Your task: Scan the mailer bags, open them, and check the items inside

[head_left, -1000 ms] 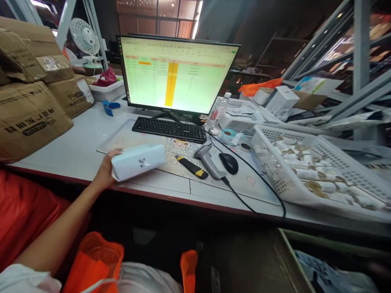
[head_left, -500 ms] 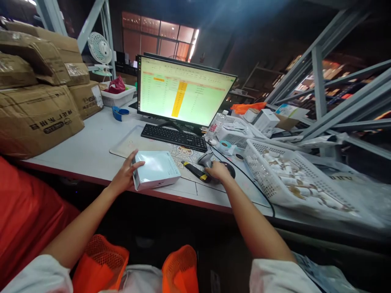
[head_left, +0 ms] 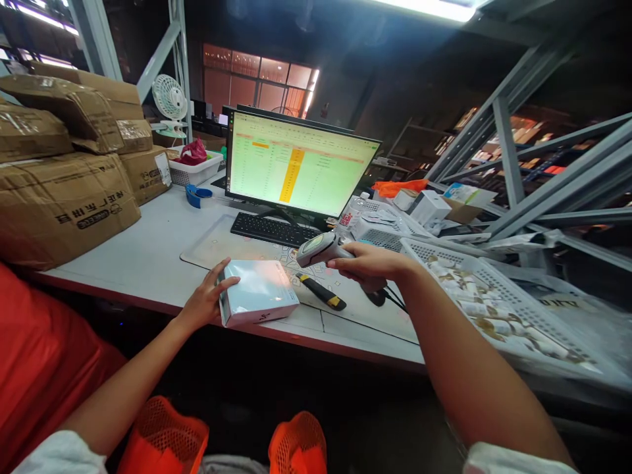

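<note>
The curled right hand half-hides (from here) a gripped scanner. The spread left hand holds a box by the surface's front edge.

Scanner held near a pale box

The right hand grips the scanner above the desk; the left hand holds the box's left end. A cutter lies just right of the box; a keyboard sits before the lit monitor.
</note>
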A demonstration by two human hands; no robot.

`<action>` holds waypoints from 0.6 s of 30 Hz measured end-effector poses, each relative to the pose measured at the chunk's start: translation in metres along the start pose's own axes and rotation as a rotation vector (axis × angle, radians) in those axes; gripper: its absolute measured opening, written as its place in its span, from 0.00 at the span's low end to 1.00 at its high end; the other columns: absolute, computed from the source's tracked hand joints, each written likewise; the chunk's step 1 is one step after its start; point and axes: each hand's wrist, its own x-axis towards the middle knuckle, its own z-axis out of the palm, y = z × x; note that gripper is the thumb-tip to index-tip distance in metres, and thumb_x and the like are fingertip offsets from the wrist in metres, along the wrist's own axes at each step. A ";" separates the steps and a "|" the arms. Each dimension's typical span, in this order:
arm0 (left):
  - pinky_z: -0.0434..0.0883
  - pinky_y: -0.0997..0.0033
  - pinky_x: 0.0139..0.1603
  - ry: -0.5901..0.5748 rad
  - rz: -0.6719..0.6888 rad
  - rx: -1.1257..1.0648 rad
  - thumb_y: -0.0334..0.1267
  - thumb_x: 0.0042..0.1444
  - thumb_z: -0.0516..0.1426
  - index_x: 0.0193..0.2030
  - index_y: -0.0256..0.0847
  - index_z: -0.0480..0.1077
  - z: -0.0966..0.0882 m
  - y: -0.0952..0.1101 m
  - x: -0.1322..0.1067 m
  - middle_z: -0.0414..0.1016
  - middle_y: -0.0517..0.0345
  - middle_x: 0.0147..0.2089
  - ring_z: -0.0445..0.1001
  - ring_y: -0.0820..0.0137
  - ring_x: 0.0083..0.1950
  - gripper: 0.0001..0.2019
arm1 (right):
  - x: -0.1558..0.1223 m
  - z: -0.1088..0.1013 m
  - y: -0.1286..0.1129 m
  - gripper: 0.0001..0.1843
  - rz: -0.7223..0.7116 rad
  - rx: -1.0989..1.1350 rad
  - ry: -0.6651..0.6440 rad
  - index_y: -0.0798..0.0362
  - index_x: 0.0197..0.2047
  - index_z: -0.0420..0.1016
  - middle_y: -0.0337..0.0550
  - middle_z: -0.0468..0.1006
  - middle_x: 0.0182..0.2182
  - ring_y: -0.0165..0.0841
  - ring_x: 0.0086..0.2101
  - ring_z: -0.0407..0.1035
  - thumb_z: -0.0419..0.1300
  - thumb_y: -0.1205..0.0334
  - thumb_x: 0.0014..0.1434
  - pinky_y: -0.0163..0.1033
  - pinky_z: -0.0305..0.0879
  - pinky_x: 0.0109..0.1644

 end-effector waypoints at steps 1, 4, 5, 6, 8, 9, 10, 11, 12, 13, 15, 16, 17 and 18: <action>0.71 0.46 0.64 -0.002 -0.006 0.001 0.29 0.63 0.58 0.66 0.50 0.61 0.000 0.000 0.000 0.41 0.44 0.79 0.53 0.48 0.76 0.26 | 0.003 0.001 -0.004 0.27 -0.015 -0.001 -0.035 0.52 0.32 0.69 0.37 0.67 0.21 0.25 0.18 0.59 0.67 0.35 0.56 0.30 0.53 0.17; 0.72 0.46 0.63 -0.008 -0.025 0.005 0.29 0.63 0.58 0.67 0.51 0.60 0.000 0.002 0.000 0.42 0.45 0.79 0.53 0.48 0.76 0.27 | 0.022 0.008 0.004 0.26 -0.076 0.000 -0.016 0.52 0.31 0.68 0.39 0.70 0.23 0.26 0.20 0.63 0.65 0.36 0.58 0.31 0.59 0.20; 0.72 0.46 0.63 -0.003 -0.033 0.000 0.29 0.63 0.57 0.68 0.51 0.60 0.000 0.002 0.001 0.42 0.44 0.79 0.54 0.48 0.76 0.28 | 0.031 0.011 0.013 0.25 -0.084 -0.008 0.040 0.52 0.32 0.68 0.39 0.71 0.24 0.27 0.21 0.65 0.64 0.37 0.59 0.31 0.61 0.21; 0.71 0.46 0.64 0.007 -0.042 -0.007 0.29 0.63 0.57 0.68 0.51 0.59 0.001 0.002 0.002 0.43 0.44 0.79 0.55 0.49 0.76 0.29 | 0.039 0.014 0.024 0.24 -0.073 -0.021 0.095 0.52 0.34 0.70 0.41 0.73 0.26 0.28 0.22 0.67 0.63 0.38 0.61 0.32 0.63 0.23; 0.68 0.45 0.67 0.050 -0.081 -0.026 0.29 0.61 0.57 0.68 0.49 0.59 0.003 0.000 0.005 0.50 0.43 0.76 0.58 0.51 0.74 0.29 | 0.056 0.022 0.049 0.21 0.011 -0.094 0.196 0.54 0.39 0.72 0.45 0.77 0.31 0.32 0.26 0.72 0.61 0.42 0.64 0.35 0.67 0.28; 0.65 0.44 0.69 0.079 -0.114 -0.037 0.29 0.60 0.59 0.68 0.48 0.59 0.004 -0.001 0.007 0.55 0.43 0.74 0.60 0.51 0.73 0.30 | 0.063 0.027 0.061 0.20 0.076 -0.161 0.250 0.55 0.41 0.73 0.47 0.79 0.34 0.35 0.30 0.75 0.60 0.43 0.65 0.36 0.69 0.32; 0.64 0.43 0.69 0.104 -0.161 -0.053 0.31 0.58 0.61 0.66 0.46 0.60 0.005 -0.002 0.009 0.61 0.43 0.70 0.62 0.50 0.72 0.30 | 0.068 0.034 0.073 0.20 0.148 -0.237 0.303 0.55 0.44 0.74 0.50 0.80 0.37 0.38 0.35 0.77 0.58 0.44 0.66 0.38 0.71 0.36; 0.64 0.43 0.69 0.122 -0.228 -0.074 0.35 0.56 0.63 0.65 0.45 0.61 0.006 -0.004 0.011 0.66 0.43 0.66 0.64 0.50 0.70 0.30 | 0.072 0.042 0.085 0.21 0.222 -0.310 0.355 0.56 0.46 0.74 0.53 0.81 0.41 0.42 0.41 0.78 0.57 0.45 0.67 0.40 0.71 0.41; 0.66 0.44 0.67 0.129 -0.312 -0.101 0.39 0.54 0.65 0.63 0.44 0.62 0.006 -0.005 0.013 0.70 0.44 0.62 0.67 0.49 0.67 0.30 | 0.075 0.050 0.095 0.21 0.292 -0.369 0.400 0.58 0.49 0.74 0.57 0.81 0.45 0.46 0.46 0.77 0.56 0.47 0.68 0.42 0.71 0.45; 0.69 0.46 0.64 0.120 -0.405 -0.130 0.44 0.53 0.67 0.62 0.43 0.63 0.006 -0.005 0.016 0.73 0.45 0.59 0.71 0.49 0.63 0.31 | 0.077 0.058 0.104 0.22 0.350 -0.406 0.432 0.59 0.51 0.74 0.60 0.80 0.48 0.48 0.50 0.76 0.55 0.49 0.68 0.44 0.70 0.49; 0.74 0.49 0.56 0.063 -0.578 -0.176 0.54 0.52 0.66 0.59 0.43 0.63 0.004 -0.005 0.020 0.76 0.47 0.54 0.75 0.51 0.56 0.32 | 0.077 0.070 0.118 0.22 0.424 -0.423 0.456 0.63 0.56 0.72 0.66 0.78 0.52 0.52 0.54 0.74 0.55 0.54 0.68 0.47 0.69 0.52; 0.74 0.51 0.53 0.032 -0.638 -0.186 0.56 0.52 0.65 0.58 0.43 0.63 0.003 -0.004 0.022 0.77 0.47 0.52 0.76 0.51 0.53 0.32 | 0.076 0.074 0.122 0.23 0.442 -0.421 0.453 0.64 0.58 0.71 0.68 0.78 0.52 0.53 0.53 0.74 0.55 0.56 0.67 0.48 0.70 0.52; 0.75 0.53 0.51 0.007 -0.676 -0.188 0.57 0.53 0.65 0.57 0.43 0.63 0.002 -0.003 0.023 0.77 0.48 0.51 0.77 0.52 0.52 0.31 | 0.075 0.075 0.124 0.23 0.453 -0.422 0.451 0.65 0.58 0.71 0.68 0.78 0.52 0.53 0.53 0.75 0.56 0.57 0.66 0.49 0.70 0.52; 0.75 0.54 0.49 -0.011 -0.695 -0.185 0.58 0.53 0.64 0.56 0.44 0.63 0.001 -0.002 0.024 0.78 0.49 0.50 0.77 0.52 0.52 0.31 | 0.075 0.073 0.124 0.24 0.458 -0.424 0.452 0.65 0.58 0.72 0.69 0.78 0.51 0.54 0.53 0.75 0.57 0.57 0.65 0.50 0.70 0.52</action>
